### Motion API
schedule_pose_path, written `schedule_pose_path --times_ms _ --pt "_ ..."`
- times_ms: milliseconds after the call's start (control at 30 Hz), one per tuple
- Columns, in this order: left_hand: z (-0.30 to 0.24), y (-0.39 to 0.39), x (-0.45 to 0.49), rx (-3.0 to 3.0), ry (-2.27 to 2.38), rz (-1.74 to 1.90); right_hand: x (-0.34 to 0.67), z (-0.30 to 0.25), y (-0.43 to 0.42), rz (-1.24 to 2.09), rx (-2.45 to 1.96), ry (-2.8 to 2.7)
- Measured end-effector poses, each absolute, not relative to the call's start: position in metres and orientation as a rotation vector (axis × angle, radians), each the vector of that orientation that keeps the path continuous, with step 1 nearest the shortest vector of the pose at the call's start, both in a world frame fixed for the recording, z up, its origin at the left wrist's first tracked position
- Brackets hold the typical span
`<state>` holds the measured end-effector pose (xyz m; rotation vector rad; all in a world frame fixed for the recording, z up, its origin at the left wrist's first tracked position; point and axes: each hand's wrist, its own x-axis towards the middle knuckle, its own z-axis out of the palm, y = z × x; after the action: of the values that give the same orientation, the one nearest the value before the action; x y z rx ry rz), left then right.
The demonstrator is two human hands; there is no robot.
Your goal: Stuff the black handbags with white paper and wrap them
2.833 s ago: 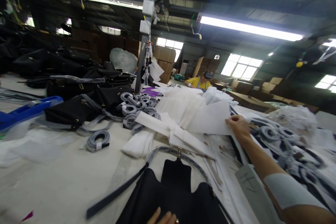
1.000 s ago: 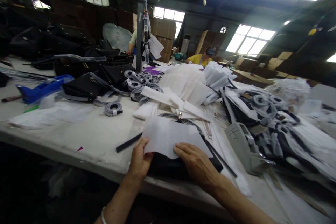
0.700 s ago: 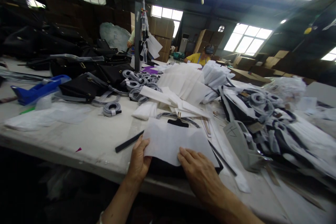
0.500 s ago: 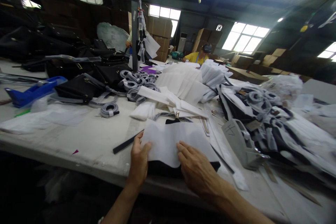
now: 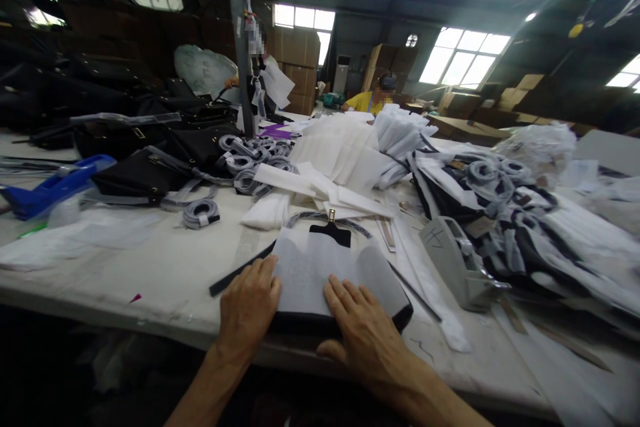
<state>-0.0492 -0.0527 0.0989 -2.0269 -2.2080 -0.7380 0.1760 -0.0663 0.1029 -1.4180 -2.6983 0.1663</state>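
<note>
A thin white sheet (image 5: 305,283) lies over a black bag (image 5: 306,324) at the front edge of the table. The bag's black bottom edge shows below the sheet, and its black tab with a gold buckle (image 5: 331,232) sticks out above. My left hand (image 5: 249,303) rests on the left edge of the sheet, fingers stretched forward. Flat on the sheet right of its middle lies my right hand (image 5: 364,323), fingers extended and thumb apart. Neither hand grips anything. A dark strap (image 5: 227,278) sticks out to the left of the bag.
A grey tape dispenser (image 5: 457,263) stands to the right, beside piled wrapped straps (image 5: 520,230). White foam sheets (image 5: 340,147) and coiled straps (image 5: 245,163) lie beyond the bag. Black bags (image 5: 140,177) and a blue dispenser (image 5: 55,187) are at left. A person in yellow (image 5: 363,101) is at the back.
My left hand has let go of the sheet's left edge and now lies flat there. My right hand has spread its fingers and shifted slightly left. The sheet lies flatter, uncovering more of the tab.
</note>
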Motion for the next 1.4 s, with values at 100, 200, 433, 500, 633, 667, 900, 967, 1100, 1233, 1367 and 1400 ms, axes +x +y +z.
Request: schedule_pose_path --times_ms 100,200,433,500,633,667,900,967,1100,1233,1367,1400 --pt "0.116 -0.054 -0.037 -2.117 -1.903 -0.834 0.171 0.091 -0.070 0.125 -1.454 -2.702" --pt "0.121 -0.053 -0.013 -2.498 -1.664 -0.817 0.166 0.079 -0.073 0.071 -1.477 -2.691" --pt "0.098 -0.050 0.011 -2.783 -1.748 -0.391 0.176 0.084 -0.068 0.212 -1.388 -2.712" --pt "0.101 -0.051 0.009 -2.780 -1.739 -0.359 0.180 0.093 -0.067 0.278 -1.357 -2.709" --pt "0.111 -0.049 0.008 -2.803 -1.782 -0.220 0.180 0.104 -0.066 0.372 -1.383 -2.712" --pt "0.112 -0.049 0.008 -2.804 -1.799 -0.189 0.180 0.104 -0.066 0.389 -1.381 -2.708" --pt "0.108 -0.047 0.006 -2.815 -1.792 -0.188 0.185 0.102 -0.060 0.504 -1.364 -2.674" --pt "0.106 -0.047 0.005 -2.794 -1.748 -0.238 0.184 0.105 -0.059 0.537 -1.382 -2.672" --pt "0.093 -0.046 0.002 -2.860 -1.547 -0.555 0.177 0.110 -0.058 0.539 -1.442 -2.644" --pt "0.077 -0.048 -0.001 -2.968 -1.555 -0.693 0.174 0.112 -0.055 0.577 -1.484 -2.555" --pt "0.079 -0.053 0.002 -2.950 -1.712 -0.497 0.178 0.112 -0.051 0.660 -1.528 -2.457" --pt "0.082 -0.055 0.003 -2.935 -1.727 -0.458 0.178 0.111 -0.051 0.649 -1.522 -2.457"
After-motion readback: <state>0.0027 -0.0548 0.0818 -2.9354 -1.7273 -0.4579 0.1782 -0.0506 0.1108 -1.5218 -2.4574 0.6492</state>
